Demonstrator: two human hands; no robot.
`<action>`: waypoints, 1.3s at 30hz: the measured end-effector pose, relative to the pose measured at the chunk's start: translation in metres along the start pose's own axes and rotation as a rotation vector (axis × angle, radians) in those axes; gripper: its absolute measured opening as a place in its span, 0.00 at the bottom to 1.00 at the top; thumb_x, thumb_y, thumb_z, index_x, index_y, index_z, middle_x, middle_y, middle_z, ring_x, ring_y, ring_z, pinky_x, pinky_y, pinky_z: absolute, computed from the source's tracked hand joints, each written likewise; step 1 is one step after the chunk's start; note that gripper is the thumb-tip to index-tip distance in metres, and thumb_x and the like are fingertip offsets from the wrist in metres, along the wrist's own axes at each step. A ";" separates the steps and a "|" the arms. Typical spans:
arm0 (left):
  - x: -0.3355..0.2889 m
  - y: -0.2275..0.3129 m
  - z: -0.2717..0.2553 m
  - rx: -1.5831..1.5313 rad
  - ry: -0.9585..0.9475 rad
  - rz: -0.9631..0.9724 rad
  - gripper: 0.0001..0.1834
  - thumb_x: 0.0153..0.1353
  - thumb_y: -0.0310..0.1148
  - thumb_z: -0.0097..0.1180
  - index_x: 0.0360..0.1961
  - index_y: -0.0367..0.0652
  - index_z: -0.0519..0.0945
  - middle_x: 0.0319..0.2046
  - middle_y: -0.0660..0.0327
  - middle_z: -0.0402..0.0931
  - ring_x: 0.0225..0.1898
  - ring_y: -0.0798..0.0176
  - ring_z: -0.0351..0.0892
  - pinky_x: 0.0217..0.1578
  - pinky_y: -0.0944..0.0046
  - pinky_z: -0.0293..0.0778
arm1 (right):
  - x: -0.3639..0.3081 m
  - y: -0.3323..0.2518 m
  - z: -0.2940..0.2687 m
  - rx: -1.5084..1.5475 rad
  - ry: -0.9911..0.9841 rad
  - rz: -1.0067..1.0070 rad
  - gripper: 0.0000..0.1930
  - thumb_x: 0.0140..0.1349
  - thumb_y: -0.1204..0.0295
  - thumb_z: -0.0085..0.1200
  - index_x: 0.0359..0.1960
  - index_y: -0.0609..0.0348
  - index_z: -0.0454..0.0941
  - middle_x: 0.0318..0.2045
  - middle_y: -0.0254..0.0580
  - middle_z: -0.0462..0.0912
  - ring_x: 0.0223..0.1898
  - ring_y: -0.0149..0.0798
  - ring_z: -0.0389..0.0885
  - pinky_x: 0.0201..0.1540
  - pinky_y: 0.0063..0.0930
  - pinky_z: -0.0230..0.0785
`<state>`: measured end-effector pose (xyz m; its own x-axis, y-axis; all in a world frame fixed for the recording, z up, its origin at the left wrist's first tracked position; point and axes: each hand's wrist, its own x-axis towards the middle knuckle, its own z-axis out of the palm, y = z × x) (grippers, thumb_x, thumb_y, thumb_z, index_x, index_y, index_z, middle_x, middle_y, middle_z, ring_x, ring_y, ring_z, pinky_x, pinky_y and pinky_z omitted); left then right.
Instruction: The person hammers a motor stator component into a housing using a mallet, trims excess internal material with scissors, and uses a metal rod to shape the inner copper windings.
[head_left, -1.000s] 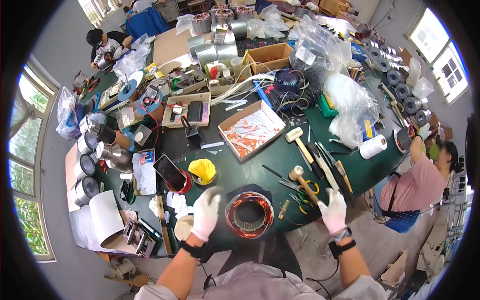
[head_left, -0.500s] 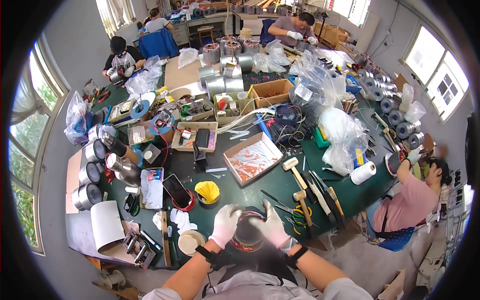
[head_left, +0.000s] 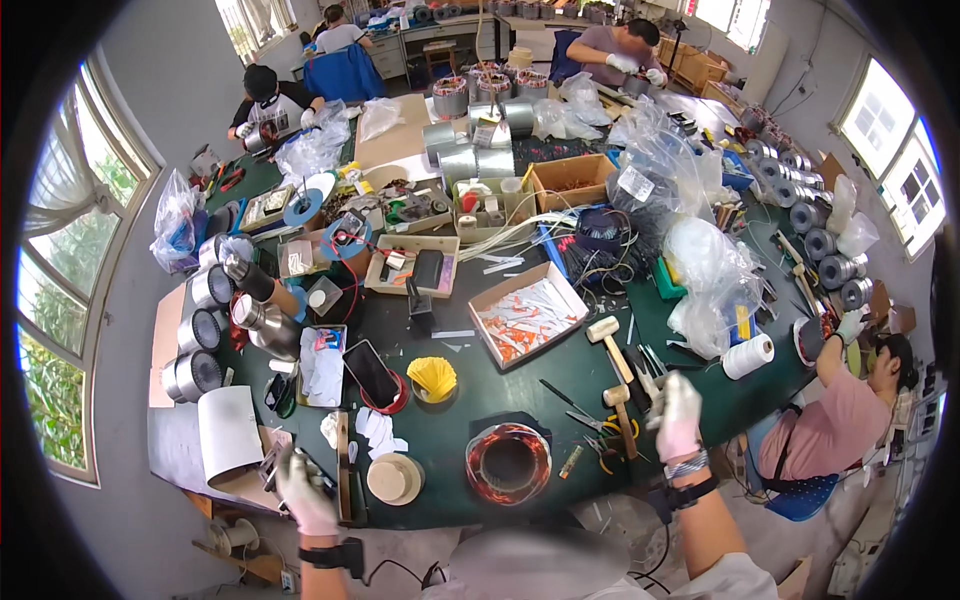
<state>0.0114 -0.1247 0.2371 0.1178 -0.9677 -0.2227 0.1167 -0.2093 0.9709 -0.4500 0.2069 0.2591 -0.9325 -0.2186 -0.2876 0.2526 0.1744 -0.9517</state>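
Note:
A ring-shaped motor stator [head_left: 508, 464] with copper-coloured windings sits by the table's front edge, and neither hand touches it. My left hand [head_left: 306, 492], in a white glove, is at the front left beside a dark metal clamp-like fixture [head_left: 272, 464]. Motion smears its fingers, so contact is unclear. At the right, my gloved right hand [head_left: 678, 418] is over the long hand tools, its fingers bent beside a pale tool end [head_left: 648, 384]. Whether it grips that tool is not clear. Yellow-handled scissors [head_left: 608, 428] and a wooden mallet [head_left: 617, 398] lie just left of it.
Between my hands stand a round wooden block [head_left: 395, 479] and a cup of yellow paper pieces [head_left: 432, 379]. Further back are a box of white and orange strips [head_left: 528, 315] and plastic bags [head_left: 700, 270]. A co-worker [head_left: 830, 410] sits at the right.
My hands have left the stator and spread apart, the left toward the metal fixture, the right toward the long tools. The stator's top is now uncovered. The whole view has shifted slightly.

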 end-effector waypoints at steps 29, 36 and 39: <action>-0.205 0.103 0.097 1.328 -0.713 0.643 0.45 0.32 0.38 0.85 0.56 0.40 0.79 0.51 0.48 0.74 0.52 0.40 0.78 0.55 0.44 0.78 | -0.042 0.070 -0.009 -0.145 -0.805 0.439 0.18 0.81 0.65 0.46 0.44 0.68 0.85 0.31 0.43 0.88 0.28 0.30 0.87 0.34 0.25 0.80; -0.207 0.033 0.185 1.445 -0.877 0.716 0.42 0.39 0.45 0.85 0.56 0.43 0.82 0.55 0.46 0.76 0.56 0.41 0.80 0.54 0.46 0.81 | -0.037 0.057 -0.012 -0.113 -0.859 0.286 0.16 0.80 0.67 0.49 0.47 0.68 0.85 0.32 0.40 0.88 0.29 0.27 0.86 0.33 0.24 0.79; -0.205 0.011 0.200 1.522 -0.923 0.721 0.40 0.43 0.46 0.83 0.57 0.44 0.82 0.55 0.46 0.76 0.57 0.41 0.80 0.54 0.46 0.81 | -0.042 0.055 -0.017 -0.052 -0.886 0.338 0.14 0.77 0.67 0.54 0.46 0.66 0.86 0.30 0.36 0.87 0.29 0.26 0.85 0.33 0.25 0.77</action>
<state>-0.2083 0.0433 0.3107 -0.7988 -0.5706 -0.1908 -0.6009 0.7725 0.2054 -0.4015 0.2419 0.2204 -0.2714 -0.7939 -0.5441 0.4419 0.3994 -0.8032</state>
